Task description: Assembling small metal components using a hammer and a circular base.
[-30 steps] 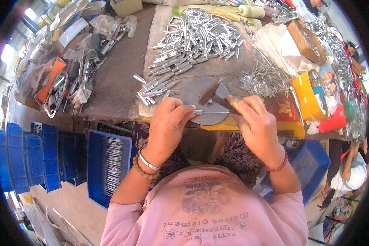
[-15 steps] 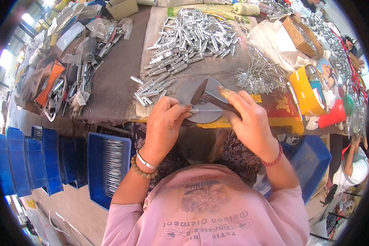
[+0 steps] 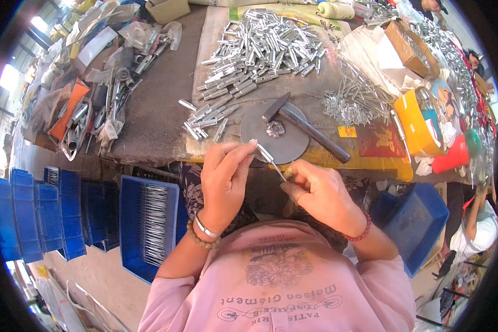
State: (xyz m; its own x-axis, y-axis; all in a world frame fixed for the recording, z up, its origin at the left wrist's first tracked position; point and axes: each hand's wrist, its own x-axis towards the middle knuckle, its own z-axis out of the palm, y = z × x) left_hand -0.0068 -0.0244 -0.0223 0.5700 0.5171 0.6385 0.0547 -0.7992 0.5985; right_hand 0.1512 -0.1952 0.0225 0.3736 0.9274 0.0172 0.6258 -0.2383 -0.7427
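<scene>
Between my two hands, just off the near edge of a round grey metal plate (image 3: 252,124), a thin silver rod with a thicker sleeve end (image 3: 265,154) slants down to the right. My left hand (image 3: 225,174) pinches its upper, sleeve end. The fingers of my right hand (image 3: 322,193) are closed on the thin lower end. A hammer (image 3: 315,135) lies across the plate, its head on the plate and its handle reaching right past the rim. Beside the hammer head, a small ring-shaped metal piece (image 3: 275,129) sits on the plate.
Behind the plate are a heap of silver metal sleeves (image 3: 263,47) and, to its right, thin headed pins (image 3: 351,102). Bagged tools (image 3: 97,110) lie left. A yellow container (image 3: 418,123) and red cup (image 3: 449,160) stand right. Blue bins (image 3: 128,221) sit below the bench, one holding finished-looking rods.
My right hand has let go of the hammer, which now lies on the plate, and has taken the rod's thin end. The rod has tilted from level and come nearer to me.
</scene>
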